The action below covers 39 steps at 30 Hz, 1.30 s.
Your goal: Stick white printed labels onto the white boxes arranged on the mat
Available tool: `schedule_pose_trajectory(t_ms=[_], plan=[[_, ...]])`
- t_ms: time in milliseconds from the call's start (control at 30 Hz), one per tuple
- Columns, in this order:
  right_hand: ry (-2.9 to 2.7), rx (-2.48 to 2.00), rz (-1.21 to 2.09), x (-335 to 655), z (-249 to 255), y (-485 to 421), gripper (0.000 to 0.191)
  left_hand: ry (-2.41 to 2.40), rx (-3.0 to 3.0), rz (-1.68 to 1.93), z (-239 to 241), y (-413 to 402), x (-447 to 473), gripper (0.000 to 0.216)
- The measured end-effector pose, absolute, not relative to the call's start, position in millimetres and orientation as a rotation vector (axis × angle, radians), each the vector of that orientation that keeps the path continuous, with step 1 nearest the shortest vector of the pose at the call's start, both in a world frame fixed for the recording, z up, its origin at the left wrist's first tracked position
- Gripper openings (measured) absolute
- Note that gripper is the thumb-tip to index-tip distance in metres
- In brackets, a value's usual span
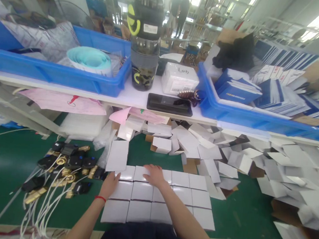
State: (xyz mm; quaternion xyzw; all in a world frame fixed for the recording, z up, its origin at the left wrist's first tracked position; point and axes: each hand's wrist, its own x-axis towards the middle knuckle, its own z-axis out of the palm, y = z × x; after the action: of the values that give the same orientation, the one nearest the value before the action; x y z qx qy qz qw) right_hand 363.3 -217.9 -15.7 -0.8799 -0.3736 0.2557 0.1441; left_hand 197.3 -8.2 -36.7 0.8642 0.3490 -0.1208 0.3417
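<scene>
Small white boxes (179, 195) lie packed in rows on the green table mat (0, 180) right in front of me. My left hand (109, 185) rests at the left edge of the rows, fingers stretched toward a box, holding nothing. My right hand (153, 174) lies flat on the far row of boxes, fingers spread. A taller white box (117, 155) stands just beyond my left hand.
A loose heap of white boxes (229, 155) spreads to the right. Black and brass valves with white cables (63, 167) lie at the left. On the shelf above stand blue bins (68, 72), a dark bottle (146, 40), a phone (169, 104) and a white packet (180, 78).
</scene>
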Motion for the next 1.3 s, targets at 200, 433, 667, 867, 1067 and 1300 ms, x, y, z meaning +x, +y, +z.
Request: schedule_pose_trajectory(t_ms=[200, 433, 667, 867, 1067, 1300], plan=[[-1.068, -2.494, 0.736, 360, -12, -218, 0.044, 0.861, 2.309, -0.377, -26, -2, 194, 0.028], [-0.812, -2.633, 0.658, 397, -4, -266, 0.042, 0.631, 2.615, -0.188, 26, -2, 210, 0.031], [-0.802, -2.765, 0.68, 403, -14, -291, 0.028, 0.168, 2.794, -0.349, 11, -38, 272, 0.035], [-0.859, -2.743, 0.615, 397, -17, -293, 0.028, 0.142, 2.833, -0.335, -1, -38, 267, 0.039], [-0.846, -2.66, 0.583, 397, -24, -299, 0.027, 0.163, 2.804, -0.304, -1, -20, 261, 0.037], [-0.563, -2.432, 0.437, 390, -27, -275, 0.037, 0.417, 2.931, -0.141, 3, 38, 215, 0.055]])
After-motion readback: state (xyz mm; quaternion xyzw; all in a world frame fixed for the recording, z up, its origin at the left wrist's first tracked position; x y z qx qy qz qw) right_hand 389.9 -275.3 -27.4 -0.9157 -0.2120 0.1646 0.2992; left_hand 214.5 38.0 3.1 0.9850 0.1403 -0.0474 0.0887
